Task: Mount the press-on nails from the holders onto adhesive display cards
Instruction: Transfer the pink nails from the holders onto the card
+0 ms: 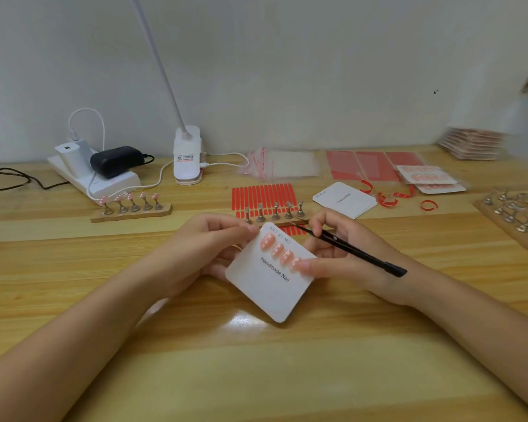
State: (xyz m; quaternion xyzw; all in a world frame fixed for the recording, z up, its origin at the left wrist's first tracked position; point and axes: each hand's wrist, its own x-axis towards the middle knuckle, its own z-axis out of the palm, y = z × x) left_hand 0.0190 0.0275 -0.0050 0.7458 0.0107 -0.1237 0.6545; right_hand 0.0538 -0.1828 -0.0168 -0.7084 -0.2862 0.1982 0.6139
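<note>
Both of your forearms reach in from the lower corners and meet at the middle of the wooden table (256, 376). Your left hand (208, 248) holds a white display card (265, 287) tilted just above the table, thumb on the card's top edge and fingers curled underneath. The card reads "Handmade Nail" and carries a slanting row of pink press-on nails (279, 252) along its upper part.

Your right hand (345, 248) is bent inward at the wrist. Its thumb presses on the last nail in the row, at the card's right edge, while the other fingers close around black tweezers (348, 248) (their tip points up and left, toward the holders, and the back end lies over your wrist).

Just behind the card stands a wooden holder (275, 213) with five bare metal stands, resting on a sheet of red adhesive strips (262, 194). To the left, well apart, a second holder (131, 207) has five pink nails on its stands. A stack of blank cards (345, 199) lies to the right.
</note>
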